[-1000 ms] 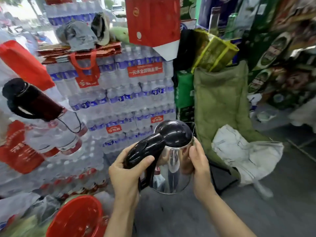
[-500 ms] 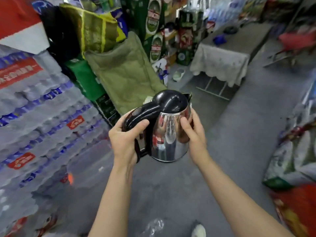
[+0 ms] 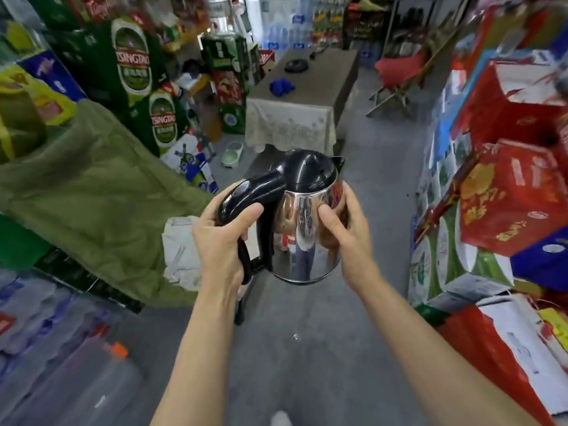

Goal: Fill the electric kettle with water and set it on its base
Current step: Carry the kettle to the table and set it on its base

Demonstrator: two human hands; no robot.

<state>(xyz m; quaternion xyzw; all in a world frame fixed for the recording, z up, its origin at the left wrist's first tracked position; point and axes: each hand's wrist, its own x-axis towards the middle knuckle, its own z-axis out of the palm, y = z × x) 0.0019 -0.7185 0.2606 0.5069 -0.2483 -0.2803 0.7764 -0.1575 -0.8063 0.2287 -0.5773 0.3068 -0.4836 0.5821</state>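
Observation:
The steel electric kettle (image 3: 302, 238) with a black lid and black handle is held upright in front of me, lid closed. My left hand (image 3: 219, 241) wraps around its black handle. Against the shiny right side of the body rests my right hand (image 3: 349, 229), steadying it. Far ahead, a round black kettle base (image 3: 295, 66) lies on a long grey table (image 3: 325, 87), well apart from the kettle.
A blue cloth (image 3: 281, 87) lies on the table, whose near end has a lace cover (image 3: 289, 126). A green folding chair (image 3: 92, 192) and beer cartons (image 3: 135, 72) line the left. Red and white boxes (image 3: 504, 192) are stacked right. A grey floor aisle (image 3: 378, 186) runs between.
My view has swung right from the stacked water bottles to the aisle and the table. Both hands keep the same hold on the kettle.

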